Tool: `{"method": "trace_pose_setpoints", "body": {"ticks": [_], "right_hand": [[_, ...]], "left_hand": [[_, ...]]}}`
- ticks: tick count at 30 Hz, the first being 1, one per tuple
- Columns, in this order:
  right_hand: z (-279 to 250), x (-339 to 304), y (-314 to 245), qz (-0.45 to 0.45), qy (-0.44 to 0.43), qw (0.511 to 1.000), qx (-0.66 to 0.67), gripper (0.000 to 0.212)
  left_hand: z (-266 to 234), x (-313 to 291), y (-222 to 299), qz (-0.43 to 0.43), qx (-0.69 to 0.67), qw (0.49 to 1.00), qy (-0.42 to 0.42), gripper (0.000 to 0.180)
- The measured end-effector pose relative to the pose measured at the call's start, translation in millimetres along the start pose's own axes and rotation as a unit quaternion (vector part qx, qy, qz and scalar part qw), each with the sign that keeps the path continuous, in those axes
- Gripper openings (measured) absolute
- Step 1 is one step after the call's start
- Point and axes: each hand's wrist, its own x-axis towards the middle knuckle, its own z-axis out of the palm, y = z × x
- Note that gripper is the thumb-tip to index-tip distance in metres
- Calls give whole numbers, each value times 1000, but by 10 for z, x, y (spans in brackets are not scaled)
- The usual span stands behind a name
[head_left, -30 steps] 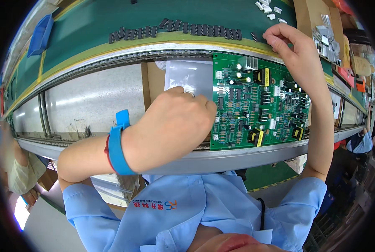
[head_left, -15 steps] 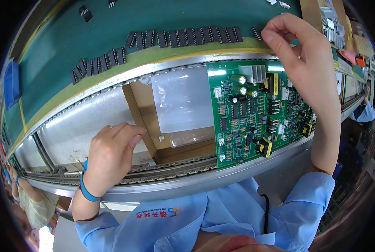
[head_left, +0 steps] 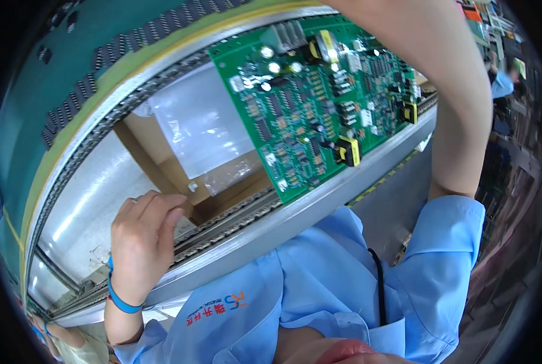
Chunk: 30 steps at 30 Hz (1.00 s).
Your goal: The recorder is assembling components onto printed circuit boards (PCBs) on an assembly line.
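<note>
My left hand (head_left: 142, 239), wearing a blue wristband (head_left: 124, 298), hovers over the near rail of the conveyor. Its fingers are loosely curled together with the thumb close to them, and nothing shows in them. My right forearm (head_left: 456, 103) reaches up past the upper edge, so the hand itself is out of view. Beneath that arm a green circuit board (head_left: 295, 130) lies across the conveyor rails, filled with chips, resistors, capacitors, transformers and a grey heat sink (head_left: 288, 36). Black IC chips (head_left: 152, 30) stand in a row along the green bench mat beyond the far rail.
Between the rails sits a cardboard box (head_left: 140, 145) holding clear plastic bags (head_left: 198, 121) and a small white connector (head_left: 192, 186). The metal far rail (head_left: 110, 97) separates conveyor and mat. Another person's arm (head_left: 71, 333) shows at lower left; a blue-sleeved person (head_left: 501, 84) is far right.
The view has turned and shifted toward the upper right, so board and chips appear lower and further left. My right hand, earlier beside a chip at the row's right end, has left the picture.
</note>
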Motion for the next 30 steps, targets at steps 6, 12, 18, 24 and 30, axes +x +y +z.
{"method": "trace_pose_setpoints", "body": {"ticks": [6,12,18,24,30], "right_hand": [[243,-1219,499,132,65,978,146,10],[613,-1666,746,270,65,949,150,14],[534,-1556,768,264,50,961,67,15],[470,-1522,748,269,13,962,42,14],[360,-1400,730,226,-46,973,-23,13]], "left_hand": [[116,-179,-72,-43,-26,999,7,11],[82,-166,-8,-36,-32,999,21,10],[88,-132,39,-32,-19,999,30,11],[49,-137,50,-21,-12,999,22,12],[21,-131,44,-25,-8,1000,12,13]]}}
